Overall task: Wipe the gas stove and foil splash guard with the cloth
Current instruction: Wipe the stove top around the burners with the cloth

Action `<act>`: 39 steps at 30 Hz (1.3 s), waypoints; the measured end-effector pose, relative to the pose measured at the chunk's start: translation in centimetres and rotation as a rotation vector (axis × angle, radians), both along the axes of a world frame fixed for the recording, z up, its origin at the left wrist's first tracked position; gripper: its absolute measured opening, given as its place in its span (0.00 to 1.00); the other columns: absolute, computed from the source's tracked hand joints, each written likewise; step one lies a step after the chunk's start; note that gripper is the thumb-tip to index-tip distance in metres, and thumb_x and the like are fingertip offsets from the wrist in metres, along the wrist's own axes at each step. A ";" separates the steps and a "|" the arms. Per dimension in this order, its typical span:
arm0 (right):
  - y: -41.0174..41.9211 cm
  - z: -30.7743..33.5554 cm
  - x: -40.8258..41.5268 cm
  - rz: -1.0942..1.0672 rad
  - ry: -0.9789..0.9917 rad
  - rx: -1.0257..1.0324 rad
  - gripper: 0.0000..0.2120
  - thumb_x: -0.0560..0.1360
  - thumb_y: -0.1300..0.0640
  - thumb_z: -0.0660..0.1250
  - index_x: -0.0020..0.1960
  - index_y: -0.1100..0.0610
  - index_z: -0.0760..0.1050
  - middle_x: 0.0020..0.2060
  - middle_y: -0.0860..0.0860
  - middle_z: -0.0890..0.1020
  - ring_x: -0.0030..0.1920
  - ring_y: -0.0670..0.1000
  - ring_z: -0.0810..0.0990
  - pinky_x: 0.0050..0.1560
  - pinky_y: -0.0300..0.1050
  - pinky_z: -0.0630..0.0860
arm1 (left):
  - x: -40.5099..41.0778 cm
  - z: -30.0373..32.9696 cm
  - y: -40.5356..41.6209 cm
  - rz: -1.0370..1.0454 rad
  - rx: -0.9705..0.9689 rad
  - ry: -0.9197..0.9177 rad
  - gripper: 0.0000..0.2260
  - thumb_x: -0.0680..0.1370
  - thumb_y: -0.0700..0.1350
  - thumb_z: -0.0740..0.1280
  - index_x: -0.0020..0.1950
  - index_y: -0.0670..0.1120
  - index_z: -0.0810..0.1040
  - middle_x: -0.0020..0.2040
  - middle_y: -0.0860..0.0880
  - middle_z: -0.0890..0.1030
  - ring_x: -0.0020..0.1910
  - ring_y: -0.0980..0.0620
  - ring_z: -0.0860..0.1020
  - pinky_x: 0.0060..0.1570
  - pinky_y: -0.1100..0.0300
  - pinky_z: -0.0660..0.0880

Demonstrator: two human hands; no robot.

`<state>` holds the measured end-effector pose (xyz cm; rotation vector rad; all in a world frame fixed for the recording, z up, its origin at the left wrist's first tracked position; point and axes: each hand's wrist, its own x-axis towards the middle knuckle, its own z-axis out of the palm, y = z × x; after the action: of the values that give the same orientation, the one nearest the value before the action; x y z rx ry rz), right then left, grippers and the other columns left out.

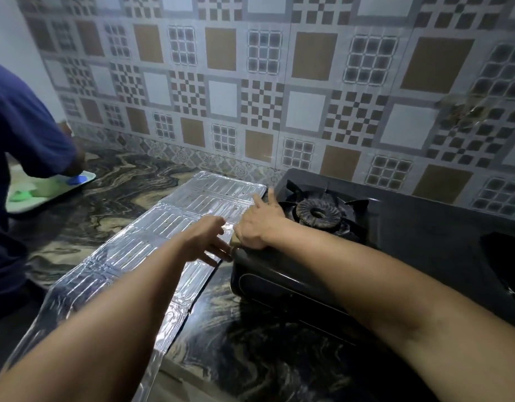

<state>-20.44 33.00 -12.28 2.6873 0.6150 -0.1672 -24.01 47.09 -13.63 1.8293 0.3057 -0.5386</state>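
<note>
Though no writing readable, both grips spread apart: left hand (210, 242) over foil splash guard (152, 245), right hand (260, 224) on gas stove (294, 274).

I see the foil splash guard (140, 250) lying flat on the marbled counter, a long silver sheet of ribbed, folding panels, speckled with small brown spots, running from the near left edge back toward the tiled wall. Its right edge lies just beside the gas stove (395, 242), a black unit with a dark ringed burner and pan support prongs on top. I cannot make out a cloth anywhere.
</note>
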 end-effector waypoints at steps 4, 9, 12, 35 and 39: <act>1.2 1.3 4.5 -0.083 0.028 -0.327 0.28 0.78 0.40 0.48 0.75 0.48 0.61 0.76 0.56 0.61 0.76 0.69 0.44 0.63 0.79 0.33 | 0.9 0.1 -0.4 0.016 0.013 -0.016 0.18 0.82 0.50 0.49 0.65 0.39 0.65 0.49 0.35 0.82 0.43 0.42 0.81 0.47 0.51 0.73; -0.4 1.5 11.2 -0.212 0.058 -0.254 0.31 0.76 0.43 0.52 0.78 0.41 0.48 0.79 0.54 0.47 0.76 0.67 0.38 0.61 0.82 0.35 | 3.6 0.1 -2.2 0.044 0.067 -0.057 0.16 0.82 0.49 0.52 0.63 0.41 0.69 0.46 0.40 0.82 0.43 0.43 0.80 0.48 0.51 0.72; -1.9 2.0 15.0 -0.299 0.124 -0.030 0.32 0.77 0.49 0.53 0.78 0.43 0.44 0.79 0.52 0.46 0.77 0.63 0.42 0.62 0.82 0.37 | 5.7 -0.2 -3.6 0.054 0.108 -0.094 0.15 0.81 0.49 0.54 0.60 0.42 0.72 0.51 0.40 0.81 0.45 0.44 0.78 0.49 0.51 0.72; -27.2 0.5 21.6 -0.449 0.345 0.333 0.33 0.83 0.43 0.44 0.78 0.65 0.44 0.77 0.62 0.52 0.77 0.62 0.54 0.75 0.54 0.53 | 16.2 0.8 -22.2 -0.418 0.954 -0.669 0.30 0.82 0.58 0.50 0.78 0.42 0.54 0.80 0.44 0.49 0.79 0.48 0.44 0.75 0.42 0.41; -34.5 0.7 17.9 -0.499 0.283 0.251 0.30 0.83 0.41 0.42 0.79 0.56 0.45 0.78 0.59 0.41 0.77 0.62 0.39 0.75 0.62 0.39 | 16.1 0.8 -27.9 -0.516 0.898 -0.747 0.30 0.82 0.57 0.50 0.78 0.40 0.55 0.80 0.43 0.50 0.79 0.46 0.45 0.75 0.43 0.41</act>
<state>-2.58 -1.46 -11.58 3.0393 0.0222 -0.6497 -7.90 19.21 -12.80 2.8492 -0.5417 0.0143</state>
